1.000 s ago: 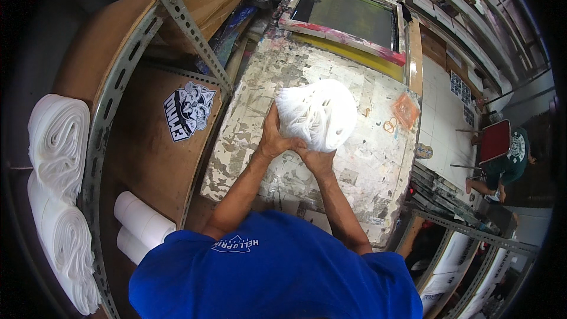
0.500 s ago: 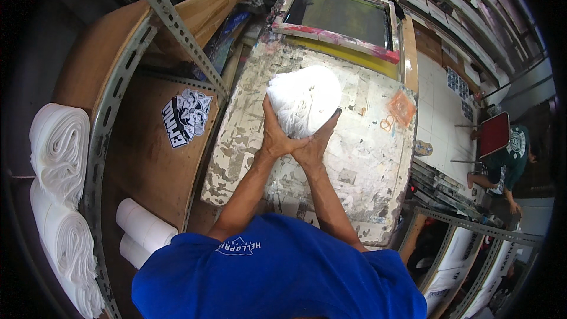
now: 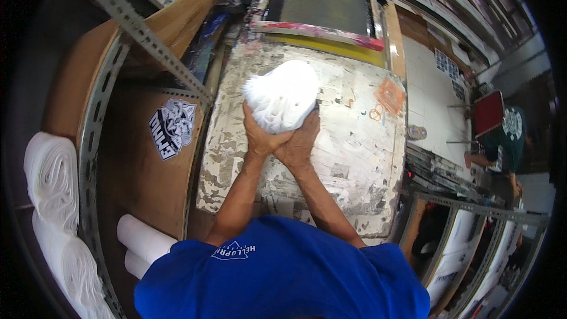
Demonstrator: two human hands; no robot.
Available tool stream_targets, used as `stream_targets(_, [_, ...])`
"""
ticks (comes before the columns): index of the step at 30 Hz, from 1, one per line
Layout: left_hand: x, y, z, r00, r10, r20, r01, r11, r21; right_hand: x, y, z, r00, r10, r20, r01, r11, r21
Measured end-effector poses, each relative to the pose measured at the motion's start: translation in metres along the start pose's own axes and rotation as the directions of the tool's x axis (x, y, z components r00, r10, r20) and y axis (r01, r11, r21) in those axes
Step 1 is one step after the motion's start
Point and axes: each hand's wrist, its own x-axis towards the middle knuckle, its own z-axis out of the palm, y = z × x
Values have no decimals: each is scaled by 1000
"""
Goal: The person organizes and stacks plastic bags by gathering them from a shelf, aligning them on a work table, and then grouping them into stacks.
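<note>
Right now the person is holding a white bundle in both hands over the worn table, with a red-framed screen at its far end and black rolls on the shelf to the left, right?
Not quite: the head view shows the rolls are white, not black. The rest stands.

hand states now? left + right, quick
Left hand: closed around the underside of the white bundle, holding it.
Right hand: closed on the same white bundle, holding it from the right, above the worn platen.
</note>
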Motion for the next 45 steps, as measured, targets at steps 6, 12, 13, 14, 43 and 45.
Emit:
stream_targets(6, [4,-15,-2,999,38,16,-39,997,73,-4,19,-12,998,-5,68,0,997,83])
stream_targets(12, [6,-41,-18,995,95,41,-100,980,171,-5,97,-53,998,48,39,-48,999,-10])
stream_targets(13, [7,-43,-18,994,98,45,-105,976,192,-2,120,-60,993,107,-48,-112,987,-117])
stream_targets(14, [7,-46,-17,993,102,53,-111,971,210,-3,146,-68,979,167,-117,-187,963,-194])
stream_targets(43, [9,6,-27,982,-3,187,58,956,-289,227,43,8,443,-310,841,-303,832,465])
stream_targets(45, [10,14,-34,975,-47,218,91,976,-197,232,23,20,368,-446,816,-231,807,544])
